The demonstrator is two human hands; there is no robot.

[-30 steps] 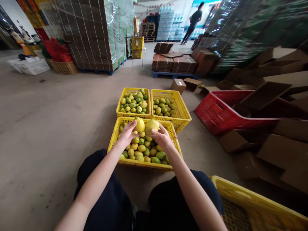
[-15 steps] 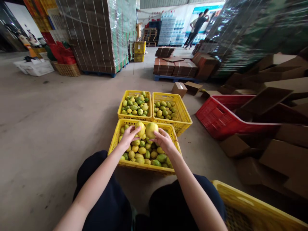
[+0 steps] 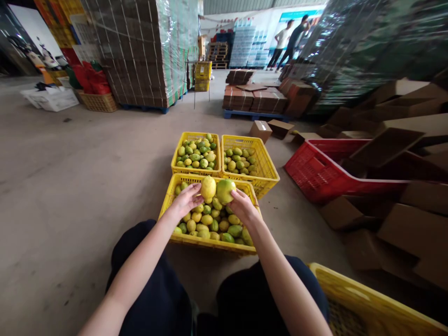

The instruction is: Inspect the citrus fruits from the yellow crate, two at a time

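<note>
My left hand [image 3: 188,200] grips a yellow lemon [image 3: 208,187] that stands roughly upright, its pointed end up. In my right hand [image 3: 242,204] is a rounder lemon [image 3: 226,190], green on top and yellower below. Both fruits are held side by side, slightly apart, above the near yellow crate [image 3: 213,241]. Many yellow and green lemons [image 3: 206,219] fill that crate. My fingers partly cover the outer sides of the held lemons.
Behind stand two more yellow crates, the left one [image 3: 175,163] and the right one [image 3: 268,164], both with lemons. A red crate [image 3: 308,170] and cardboard boxes [image 3: 413,228] lie at right. Another yellow crate [image 3: 353,291] is by my right knee. Two people [image 3: 290,39] stand far back.
Both lemons have been turned in my hands: the left one now points up, and the right one shows a greener side. My hands shifted slightly right. The distant people moved apart a little.
</note>
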